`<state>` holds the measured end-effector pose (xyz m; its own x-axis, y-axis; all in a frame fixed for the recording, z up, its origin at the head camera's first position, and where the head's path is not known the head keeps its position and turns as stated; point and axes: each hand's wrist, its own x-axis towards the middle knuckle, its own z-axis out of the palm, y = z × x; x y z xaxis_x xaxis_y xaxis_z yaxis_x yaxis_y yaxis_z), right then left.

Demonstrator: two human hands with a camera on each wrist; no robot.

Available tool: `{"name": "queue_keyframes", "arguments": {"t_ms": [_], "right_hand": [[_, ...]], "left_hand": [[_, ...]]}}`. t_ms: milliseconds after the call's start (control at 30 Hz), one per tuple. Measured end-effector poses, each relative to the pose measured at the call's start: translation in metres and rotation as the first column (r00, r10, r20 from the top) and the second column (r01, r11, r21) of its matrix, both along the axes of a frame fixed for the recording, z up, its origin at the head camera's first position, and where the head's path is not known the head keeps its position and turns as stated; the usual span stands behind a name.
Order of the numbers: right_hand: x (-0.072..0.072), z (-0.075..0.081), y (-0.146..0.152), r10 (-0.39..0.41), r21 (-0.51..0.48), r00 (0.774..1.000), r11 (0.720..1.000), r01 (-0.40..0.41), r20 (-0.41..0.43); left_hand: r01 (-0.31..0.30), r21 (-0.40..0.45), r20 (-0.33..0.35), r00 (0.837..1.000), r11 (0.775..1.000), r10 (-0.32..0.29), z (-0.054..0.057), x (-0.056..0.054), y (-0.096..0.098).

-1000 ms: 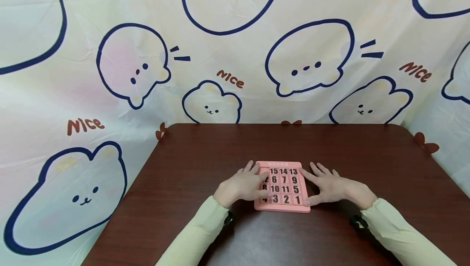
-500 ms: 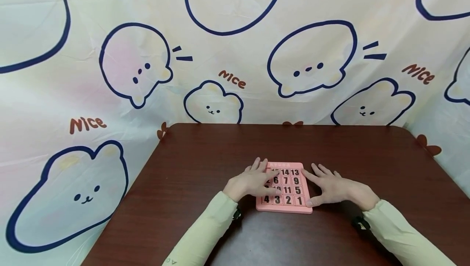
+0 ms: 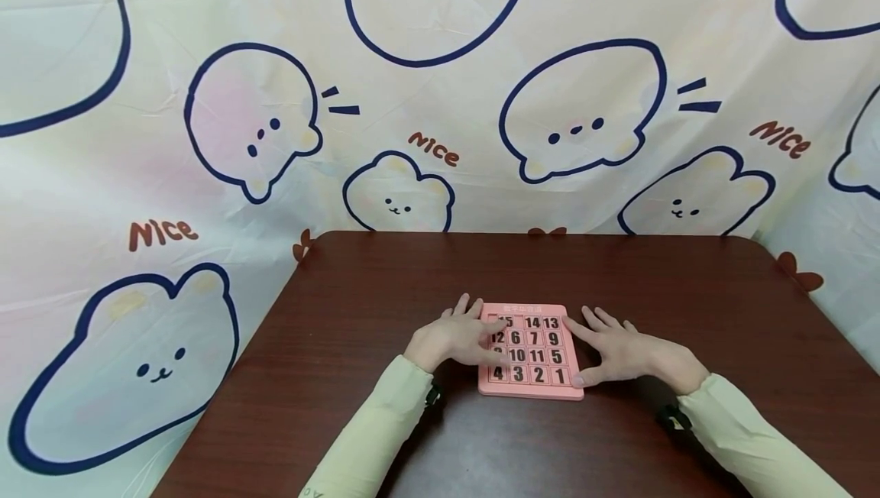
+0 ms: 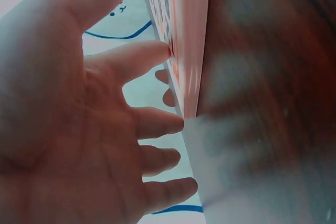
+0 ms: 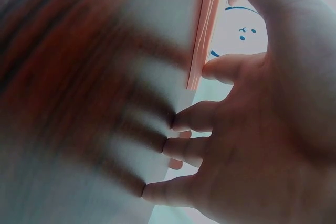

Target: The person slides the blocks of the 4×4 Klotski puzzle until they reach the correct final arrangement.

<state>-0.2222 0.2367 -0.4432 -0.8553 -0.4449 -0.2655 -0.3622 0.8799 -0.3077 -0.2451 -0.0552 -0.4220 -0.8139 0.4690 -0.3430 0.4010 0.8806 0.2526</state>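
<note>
A pink number sliding puzzle (image 3: 543, 389) lies flat on the brown table, its square tiles marked with black numbers. In the top row the 15 tile (image 3: 509, 321) stands at the left, with a gap between it and the 14 tile (image 3: 532, 322). My left hand (image 3: 450, 337) reaches over the puzzle's left side, its straight index fingertip on the 15 tile and its thumb over the lower left tiles. At the right edge, my right hand (image 3: 622, 349) spreads its fingers, with index finger and thumb against the frame. Its other fingertips (image 5: 152, 190) rest on the table in the right wrist view.
The dark wood table (image 3: 385, 276) reaches back to a pale cloth backdrop (image 3: 474, 101) printed with cartoon animals. Both forearms come in from the front in light green sleeves (image 3: 374, 422), with a dark band at each wrist.
My left hand first moves right over the puzzle, then back left. The 15 tile has slid left into the top left space, leaving a gap beside the 14. The right hand stays put.
</note>
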Motion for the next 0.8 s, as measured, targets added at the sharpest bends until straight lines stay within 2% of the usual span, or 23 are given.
{"name": "queue_keyframes", "arguments": {"t_ms": [233, 433, 533, 633, 800], "right_hand": [[-0.002, 0.0, 0.001, -0.011, 0.004, 1.0, 1.0, 0.011, 0.012], [-0.001, 0.0, -0.002, -0.008, 0.004, 1.0, 1.0, 0.008, 0.019], [0.0, 0.001, -0.003, -0.001, 0.007, 1.0, 1.0, 0.001, 0.025], [0.001, 0.002, -0.003, 0.003, 0.008, 1.0, 1.0, -0.003, 0.025], [0.001, 0.004, -0.001, -0.005, 0.004, 1.0, 1.0, 0.005, 0.027]], "left_hand": [[-0.03, -0.03, -0.013, 0.999, 0.999, 0.029, 0.007, -0.001, -0.004], [-0.052, -0.089, -0.043, 0.998, 0.995, 0.048, 0.01, 0.0, -0.007], [-0.053, -0.079, -0.06, 0.997, 0.995, 0.048, 0.011, 0.001, -0.007], [-0.025, -0.049, -0.083, 0.996, 0.998, 0.021, 0.011, 0.001, -0.001], [0.057, -0.025, -0.111, 0.992, 0.998, -0.059, 0.011, 0.0, 0.018]]}}
